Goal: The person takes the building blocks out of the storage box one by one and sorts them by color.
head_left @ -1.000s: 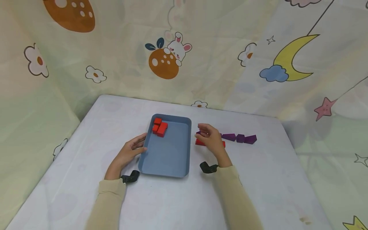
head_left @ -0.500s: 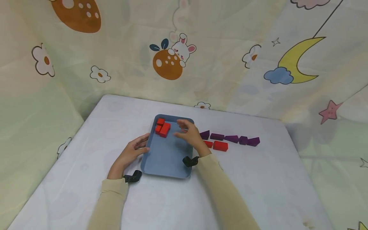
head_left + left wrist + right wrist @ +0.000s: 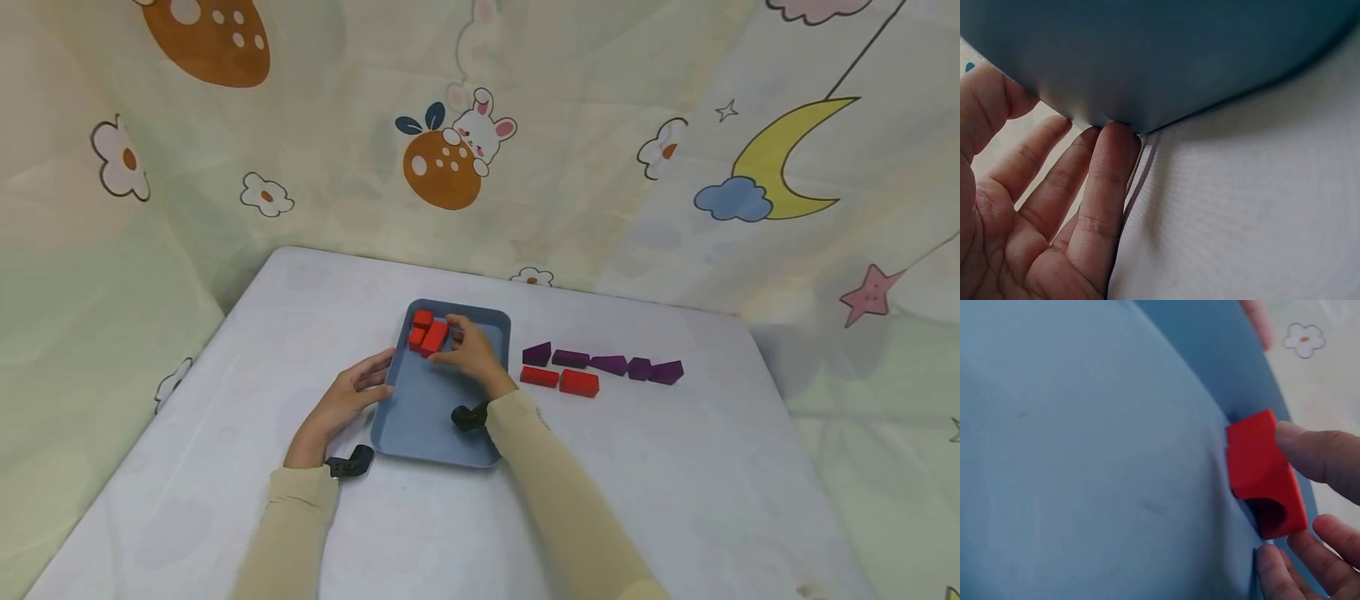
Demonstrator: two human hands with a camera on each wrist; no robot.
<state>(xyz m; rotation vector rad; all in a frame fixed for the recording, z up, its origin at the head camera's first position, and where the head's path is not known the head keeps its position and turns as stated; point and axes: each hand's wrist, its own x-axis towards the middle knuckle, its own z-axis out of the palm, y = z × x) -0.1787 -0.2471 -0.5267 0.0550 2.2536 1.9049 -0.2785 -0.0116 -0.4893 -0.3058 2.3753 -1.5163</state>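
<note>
Tray (image 3: 427, 417) is likely braced against sliding by left hand (image 3: 341, 405), fingers spread; red block (image 3: 1263, 459) is pinched by right hand (image 3: 474, 353).

The white tabletop (image 3: 675, 500) is enclosed at the back and both sides by pale cream-green fabric walls (image 3: 337, 108), softly creased. In the head view, a rabbit (image 3: 483, 133) and an orange spotted fruit (image 3: 442, 171) are printed near 12 o'clock, a yellow moon (image 3: 761, 158) at 2, a pink star (image 3: 872, 293) at 3, and white flowers (image 3: 266, 196) around 10. Only faint shadows are cast by the soft light.
</note>
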